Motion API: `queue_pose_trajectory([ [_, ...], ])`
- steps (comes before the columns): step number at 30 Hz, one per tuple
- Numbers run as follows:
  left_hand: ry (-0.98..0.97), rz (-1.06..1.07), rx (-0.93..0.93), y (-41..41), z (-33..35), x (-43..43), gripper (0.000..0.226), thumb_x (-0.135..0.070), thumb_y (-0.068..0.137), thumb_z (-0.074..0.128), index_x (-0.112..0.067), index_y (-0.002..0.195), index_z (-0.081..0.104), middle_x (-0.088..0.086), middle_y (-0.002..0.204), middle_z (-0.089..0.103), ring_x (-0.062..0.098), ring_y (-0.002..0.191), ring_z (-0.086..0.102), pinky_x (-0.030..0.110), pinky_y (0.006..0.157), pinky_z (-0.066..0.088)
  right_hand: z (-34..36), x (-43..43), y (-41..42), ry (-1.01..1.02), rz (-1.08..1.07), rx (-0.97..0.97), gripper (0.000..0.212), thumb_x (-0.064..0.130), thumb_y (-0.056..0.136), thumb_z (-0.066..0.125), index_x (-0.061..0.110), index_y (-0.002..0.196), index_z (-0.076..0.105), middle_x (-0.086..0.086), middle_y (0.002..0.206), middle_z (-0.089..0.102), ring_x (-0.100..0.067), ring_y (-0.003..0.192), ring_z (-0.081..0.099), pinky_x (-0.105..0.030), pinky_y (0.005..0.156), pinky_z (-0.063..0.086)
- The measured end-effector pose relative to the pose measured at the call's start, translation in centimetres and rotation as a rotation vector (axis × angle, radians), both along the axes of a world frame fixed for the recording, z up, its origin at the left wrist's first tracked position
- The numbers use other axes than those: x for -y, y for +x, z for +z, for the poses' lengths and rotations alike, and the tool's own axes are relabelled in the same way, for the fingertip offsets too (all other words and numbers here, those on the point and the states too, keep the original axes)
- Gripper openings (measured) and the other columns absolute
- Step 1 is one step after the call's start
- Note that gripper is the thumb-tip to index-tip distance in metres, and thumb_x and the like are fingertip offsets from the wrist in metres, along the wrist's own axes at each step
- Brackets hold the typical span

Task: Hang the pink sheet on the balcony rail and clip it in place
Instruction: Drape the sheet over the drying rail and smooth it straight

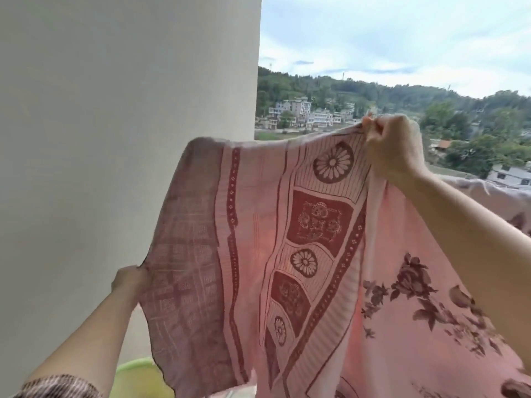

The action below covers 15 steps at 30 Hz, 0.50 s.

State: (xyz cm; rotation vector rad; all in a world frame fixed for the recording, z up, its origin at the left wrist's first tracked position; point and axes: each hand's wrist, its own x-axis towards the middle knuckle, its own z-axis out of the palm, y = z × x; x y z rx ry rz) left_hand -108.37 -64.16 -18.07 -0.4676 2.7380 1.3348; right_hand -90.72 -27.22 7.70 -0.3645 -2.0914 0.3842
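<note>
pink cloth fills the middle: the pink sheet point(316, 254) is held up in the air before a plain pale wall point(115, 110), its far right part draped over a ledge the cloth hides. beyond lie wooded hills point(373, 90) and pale houses point(298, 110) under cloudy sky. the right grip point(388, 142) pinches the top hem with curled fingers. the left grip point(129, 280) holds the lower left edge, its fingers hidden behind the cloth. a green basin point(135, 372) is cut off at the bottom.
</note>
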Motion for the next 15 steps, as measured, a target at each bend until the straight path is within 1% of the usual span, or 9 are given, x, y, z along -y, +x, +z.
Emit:
queue_pose_trajectory([
  [2,0.046,-0.068,0.015,0.8,0.1,-1.1,0.045,-0.033,0.072,0.060,0.003,0.099,0.068,0.023,0.105,0.068,0.034,0.093,0.065,0.032,0.075,0.048,-0.3,0.4,-0.2,0.025,0.005,0.108,0.019,0.008,0.090,0.051,0.000,0.080,0.065,-0.010,0.072,0.064,-0.020,0.059,0.055,-0.023,0.052,0.045],
  [4,0.100,-0.079,-0.033,1.1,2.3,-2.9,0.060,-0.033,0.065,0.064,0.002,0.114,0.062,0.022,0.119,0.063,0.034,0.105,0.062,0.034,0.086,0.047,-0.7,1.2,-0.5,0.035,0.035,0.142,0.025,0.001,0.082,0.051,0.000,0.102,0.066,-0.013,0.098,0.069,-0.024,0.081,0.064,-0.033,0.069,0.057],
  [5,0.144,-0.069,-0.081,0.8,3.6,-3.9,0.069,-0.032,0.068,0.065,0.001,0.127,0.054,0.021,0.129,0.057,0.034,0.115,0.057,0.035,0.093,0.044,-0.9,1.9,-0.5,0.044,0.060,0.146,0.029,0.001,0.082,0.052,0.001,0.107,0.065,-0.013,0.106,0.068,-0.024,0.087,0.064,-0.038,0.076,0.057],
  [6,0.200,-0.057,-0.143,0.5,5.2,-4.7,0.069,-0.030,0.077,0.065,0.000,0.136,0.046,0.019,0.137,0.052,0.034,0.122,0.052,0.034,0.096,0.041,-1.0,2.5,-0.6,0.073,0.079,0.147,0.028,0.004,0.083,0.053,0.002,0.109,0.065,-0.012,0.110,0.068,-0.024,0.090,0.063,-0.042,0.081,0.056],
  [8,0.304,-0.058,-0.288,-0.9,8.5,-6.3,0.054,-0.027,0.093,0.052,-0.005,0.140,0.041,0.015,0.141,0.048,0.033,0.125,0.048,0.033,0.094,0.039,-1.3,3.6,-1.0,0.153,0.096,0.181,0.025,0.012,0.087,0.056,0.005,0.109,0.066,-0.009,0.112,0.067,-0.024,0.094,0.061,-0.049,0.088,0.051],
  [10,0.354,-0.060,-0.410,-2.2,11.7,-7.4,0.048,-0.028,0.096,0.045,-0.010,0.140,0.042,0.011,0.141,0.048,0.031,0.124,0.049,0.032,0.092,0.039,-1.7,4.2,-1.6,0.226,0.072,0.247,0.026,0.021,0.089,0.056,0.007,0.108,0.067,-0.007,0.112,0.067,-0.024,0.101,0.059,-0.050,0.094,0.044],
  [12,0.383,-0.078,-0.513,-3.2,14.3,-8.2,0.046,-0.030,0.096,0.043,-0.014,0.139,0.043,0.009,0.140,0.050,0.029,0.123,0.050,0.033,0.093,0.039,-1.9,4.2,-2.3,0.260,0.022,0.303,0.026,0.029,0.090,0.054,0.009,0.098,0.068,-0.006,0.101,0.070,-0.022,0.092,0.060,-0.046,0.091,0.043],
  [14,0.253,-0.115,-0.665,-3.7,16.0,-9.1,0.045,-0.030,0.096,0.044,-0.016,0.139,0.043,0.008,0.142,0.048,0.028,0.129,0.045,0.037,0.103,0.037,-1.8,4.1,-2.6,0.238,0.018,0.367,0.029,0.035,0.091,0.052,0.011,0.092,0.068,-0.005,0.084,0.069,-0.020,0.076,0.061,-0.046,0.086,0.047],
  [15,0.149,-0.152,-0.773,-3.7,16.5,-9.8,0.045,-0.028,0.096,0.045,-0.015,0.139,0.044,0.009,0.144,0.045,0.028,0.133,0.040,0.040,0.109,0.032,-1.8,4.2,-2.5,0.216,0.042,0.386,0.029,0.036,0.093,0.051,0.013,0.094,0.068,-0.004,0.083,0.069,-0.020,0.073,0.062,-0.048,0.085,0.049],
])
